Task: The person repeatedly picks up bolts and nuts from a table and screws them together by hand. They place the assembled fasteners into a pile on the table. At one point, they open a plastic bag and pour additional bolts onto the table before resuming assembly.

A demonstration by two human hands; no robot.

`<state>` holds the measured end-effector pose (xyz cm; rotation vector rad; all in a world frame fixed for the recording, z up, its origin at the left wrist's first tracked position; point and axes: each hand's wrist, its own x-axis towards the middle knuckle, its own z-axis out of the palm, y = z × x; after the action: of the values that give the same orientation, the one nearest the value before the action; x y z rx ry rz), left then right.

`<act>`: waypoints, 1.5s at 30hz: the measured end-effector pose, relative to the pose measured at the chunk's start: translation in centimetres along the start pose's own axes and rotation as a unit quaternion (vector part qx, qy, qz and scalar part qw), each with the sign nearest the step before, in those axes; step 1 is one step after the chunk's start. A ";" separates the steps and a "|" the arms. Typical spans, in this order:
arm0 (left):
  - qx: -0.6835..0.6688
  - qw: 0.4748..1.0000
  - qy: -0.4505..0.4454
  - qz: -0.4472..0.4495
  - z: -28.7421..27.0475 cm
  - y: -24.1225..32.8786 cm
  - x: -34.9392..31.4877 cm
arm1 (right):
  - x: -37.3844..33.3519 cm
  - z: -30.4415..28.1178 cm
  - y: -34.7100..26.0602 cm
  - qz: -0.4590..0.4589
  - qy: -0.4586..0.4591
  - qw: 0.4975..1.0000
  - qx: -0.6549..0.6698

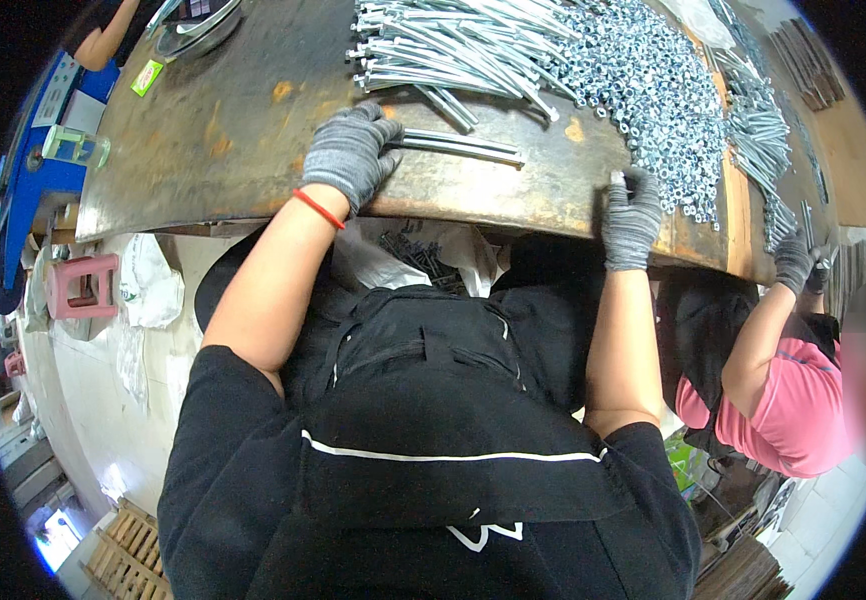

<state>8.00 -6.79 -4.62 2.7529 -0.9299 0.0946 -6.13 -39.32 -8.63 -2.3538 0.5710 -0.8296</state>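
I see my left hand (351,152), in a grey knit glove, lying flat with fingers loosely spread on the near edge of the rusty counter (233,130), touching the ends of a few long threaded rods (458,145) that lie apart from the main bundle of rods (453,45). My right hand (631,220) hooks over the counter edge just beside the heap of nuts (643,80); it seems to pinch one nut, though I cannot tell for sure. A co-worker's gloved hand (795,262) works at the far right.
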 end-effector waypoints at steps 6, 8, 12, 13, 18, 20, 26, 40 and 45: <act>0.013 0.986 -0.140 0.092 -0.2 0.5 0.7 | -3.2 2.7 -4.8 0.018 -0.066 0.993 0.100; -0.008 0.984 -0.166 0.068 -0.7 1.1 0.5 | -3.5 3.1 -5.0 0.014 -0.087 0.992 0.093; -0.194 0.978 -0.073 -0.025 -2.4 -0.1 -1.4 | -3.6 2.9 -4.4 0.087 -0.127 0.979 0.130; -0.241 0.969 -0.027 -0.052 -3.1 -0.2 -2.0 | -3.6 2.6 -4.4 0.095 -0.123 0.977 0.143; -0.651 0.737 0.168 -0.075 -3.7 0.5 -3.7 | -3.7 2.3 -5.2 0.158 -0.137 0.943 0.260; -0.700 0.691 0.180 0.005 -2.7 1.7 -3.3 | -4.0 2.6 -6.3 0.104 -0.131 0.941 0.296; -0.398 0.890 0.125 0.184 -3.4 4.3 -4.4 | -5.7 -0.5 -12.8 0.100 -0.150 0.871 0.458; -0.616 0.752 -0.211 0.098 -3.2 6.4 -8.0 | -5.3 -4.5 -15.6 -0.154 -0.310 0.886 0.307; -0.541 0.798 -0.258 0.068 -4.3 6.5 -7.4 | -5.4 -4.7 -17.1 -0.171 -0.293 0.932 0.131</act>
<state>-1.75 -6.45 -0.17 1.6170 -0.8765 -0.9134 -9.74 -25.29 3.00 -2.3124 -0.1927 -0.2741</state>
